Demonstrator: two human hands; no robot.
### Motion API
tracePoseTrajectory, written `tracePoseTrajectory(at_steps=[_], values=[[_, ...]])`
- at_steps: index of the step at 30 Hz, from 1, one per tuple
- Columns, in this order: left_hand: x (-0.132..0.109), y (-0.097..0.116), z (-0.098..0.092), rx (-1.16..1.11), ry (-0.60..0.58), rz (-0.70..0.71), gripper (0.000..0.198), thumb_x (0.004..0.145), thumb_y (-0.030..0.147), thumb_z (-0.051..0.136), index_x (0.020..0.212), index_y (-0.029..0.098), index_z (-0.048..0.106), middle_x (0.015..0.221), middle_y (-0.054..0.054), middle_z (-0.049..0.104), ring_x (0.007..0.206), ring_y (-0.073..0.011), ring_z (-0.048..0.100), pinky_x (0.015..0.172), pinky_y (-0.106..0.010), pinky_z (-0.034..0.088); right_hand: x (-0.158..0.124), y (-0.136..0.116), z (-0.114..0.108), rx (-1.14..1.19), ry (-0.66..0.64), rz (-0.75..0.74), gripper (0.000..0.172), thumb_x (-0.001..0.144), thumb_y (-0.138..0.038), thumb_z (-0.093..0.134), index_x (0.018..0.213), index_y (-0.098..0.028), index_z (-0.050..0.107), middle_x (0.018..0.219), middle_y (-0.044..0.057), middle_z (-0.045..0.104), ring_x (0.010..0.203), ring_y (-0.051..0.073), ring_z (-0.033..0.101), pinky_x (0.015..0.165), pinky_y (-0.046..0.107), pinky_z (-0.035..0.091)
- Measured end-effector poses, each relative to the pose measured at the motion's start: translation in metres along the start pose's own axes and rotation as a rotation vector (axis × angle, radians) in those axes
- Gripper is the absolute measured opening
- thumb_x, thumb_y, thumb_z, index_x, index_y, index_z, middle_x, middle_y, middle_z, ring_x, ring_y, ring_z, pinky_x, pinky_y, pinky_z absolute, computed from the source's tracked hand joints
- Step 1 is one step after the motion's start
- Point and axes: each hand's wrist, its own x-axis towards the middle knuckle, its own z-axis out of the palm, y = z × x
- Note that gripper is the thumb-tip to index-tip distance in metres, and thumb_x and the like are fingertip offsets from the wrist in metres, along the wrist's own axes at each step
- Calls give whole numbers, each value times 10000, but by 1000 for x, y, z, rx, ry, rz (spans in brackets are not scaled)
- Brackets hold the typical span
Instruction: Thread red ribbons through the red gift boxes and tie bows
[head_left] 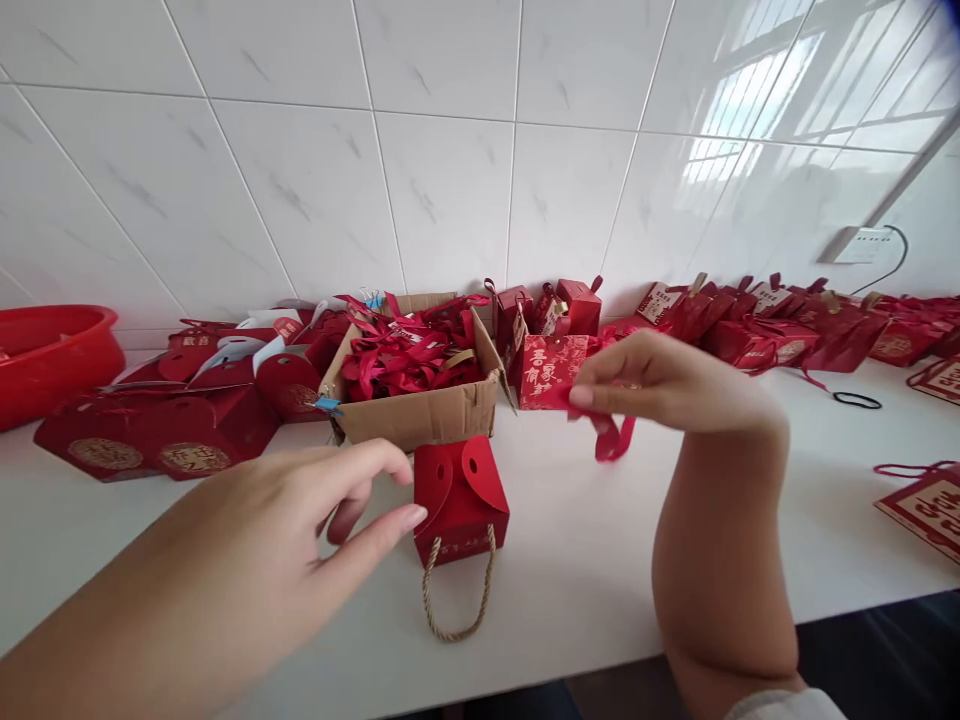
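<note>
Our right hand (652, 380) pinches red ribbon (615, 440); our left hand (292, 530), fingers parted beside the red box (461, 505), could by brushing skew it toward the bench (570, 590) front edge.

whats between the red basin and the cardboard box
In the head view, a cluster of red gift boxes, at least two with round gold designs on the front, sits between the red basin and the cardboard box.

White table (562, 570) with red boxes (462, 500)
</note>
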Motion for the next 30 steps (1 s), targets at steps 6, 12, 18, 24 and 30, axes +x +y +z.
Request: tracePoseTrajectory(at_steps=[6,12,18,24,30], values=[[33,-3,6,212,-127,149,311,807,504,516,1034,322,626,508,45,526,437,-140,486,413,-253,242,35,9,27,-370,-316,43,350,855,-369,517,595,-149,599,620,26,645,565,115,570,520,221,413],[58,1,21,178,-268,181,234,814,453,507,948,335,659,554,45,632,483,-161,536,427,-255,284,55,18,47,-425,-423,113,338,835,-356,495,565,-166,568,618,16,654,540,113,554,488,229,383],[65,6,23,134,-357,162,206,803,403,497,804,306,679,600,25,657,470,-154,521,414,-263,279,64,25,57,-431,-457,136,304,815,-314,482,554,-172,547,623,7,650,524,111,528,468,238,355],[69,8,28,79,-369,211,200,801,352,483,811,297,675,622,10,648,495,-155,531,420,-265,258,67,28,60,-445,-491,108,322,808,-301,470,515,-170,494,531,-12,565,450,86,421,436,247,282],[76,11,35,38,-337,243,248,824,351,445,754,280,672,617,1,644,523,-164,543,428,-274,260,66,28,58,-433,-506,143,293,815,-297,471,557,-173,531,581,-10,614,513,103,525,472,230,357]])
